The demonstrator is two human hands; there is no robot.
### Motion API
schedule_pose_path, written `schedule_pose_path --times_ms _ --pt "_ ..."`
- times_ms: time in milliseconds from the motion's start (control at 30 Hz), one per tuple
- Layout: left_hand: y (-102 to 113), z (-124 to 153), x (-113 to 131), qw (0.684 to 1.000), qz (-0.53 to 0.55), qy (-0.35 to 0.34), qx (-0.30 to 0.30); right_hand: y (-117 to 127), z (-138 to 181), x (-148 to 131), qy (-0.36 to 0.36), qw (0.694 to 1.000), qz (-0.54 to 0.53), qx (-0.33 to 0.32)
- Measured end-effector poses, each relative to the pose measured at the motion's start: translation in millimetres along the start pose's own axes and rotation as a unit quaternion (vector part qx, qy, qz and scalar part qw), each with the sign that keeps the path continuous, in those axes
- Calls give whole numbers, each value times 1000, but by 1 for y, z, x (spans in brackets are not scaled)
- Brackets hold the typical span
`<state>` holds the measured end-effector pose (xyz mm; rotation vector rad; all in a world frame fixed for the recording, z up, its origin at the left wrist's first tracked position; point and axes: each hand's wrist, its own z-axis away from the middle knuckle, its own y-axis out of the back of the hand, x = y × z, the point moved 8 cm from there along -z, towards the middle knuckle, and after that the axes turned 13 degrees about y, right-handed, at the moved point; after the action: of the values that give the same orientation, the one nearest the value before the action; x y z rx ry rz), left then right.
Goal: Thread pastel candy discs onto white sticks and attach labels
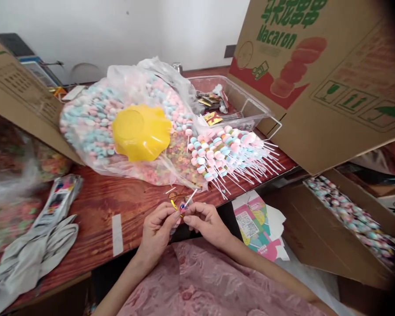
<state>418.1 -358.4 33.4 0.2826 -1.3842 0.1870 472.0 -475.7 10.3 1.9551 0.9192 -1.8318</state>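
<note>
Left hand [159,226] and right hand [209,221] are both pinching a little wrapped stick candy [182,207], fingers [164,210] clamped on it, by the worktop [97,197].

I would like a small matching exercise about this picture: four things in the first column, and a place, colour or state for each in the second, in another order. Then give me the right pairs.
Things
1. Bowl
2. Tray
3. Cloth
4. Left hand and right hand

Descriptions
A. Grey, on the left side of the table
B. Close together, at a small piece with a white stick
C. Yellow, with a wavy edge
D. See-through, next to the "Macaron" box

Right pairs
1-C, 2-D, 3-A, 4-B
</note>
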Motion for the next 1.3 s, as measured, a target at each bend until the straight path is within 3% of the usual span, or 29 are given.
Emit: schedule_pose_path --times_ms 167,300,433,533,600,700,767,867,933,1067,1300 --pt "-11 -1 26 990 -74 -121 9 5 -4 2 -46 994 -90 41" --pt "-17 -1 35 975 -129 -178 17 9 -4 9 -73 988 -124 50" --pt "-26 -1 35 975 -134 -171 -47 10 -2 7 -83 992 -88 -44" --pt "-31 -2 32 976 -134 -122 -122 14 -1 -15 16 989 88 -120" --pt "-32 -2 28 974 -126 -71 -173 8 3 -40 166 940 248 -165" --pt "-33 0 14 960 -89 37 -264 -16 27 -66 396 794 391 -243" --pt "-33 3 -3 936 -46 129 -326 -27 39 -67 469 721 423 -286" --pt "-31 8 -30 887 43 260 -378 -35 46 -66 519 667 426 -324" --pt "-31 11 -43 865 76 304 -393 -40 47 -67 535 645 417 -352" --pt "-33 11 -48 853 92 317 -404 -42 46 -74 539 645 383 -383" --pt "-40 8 -27 851 48 271 -447 -36 41 -86 529 686 368 -339"
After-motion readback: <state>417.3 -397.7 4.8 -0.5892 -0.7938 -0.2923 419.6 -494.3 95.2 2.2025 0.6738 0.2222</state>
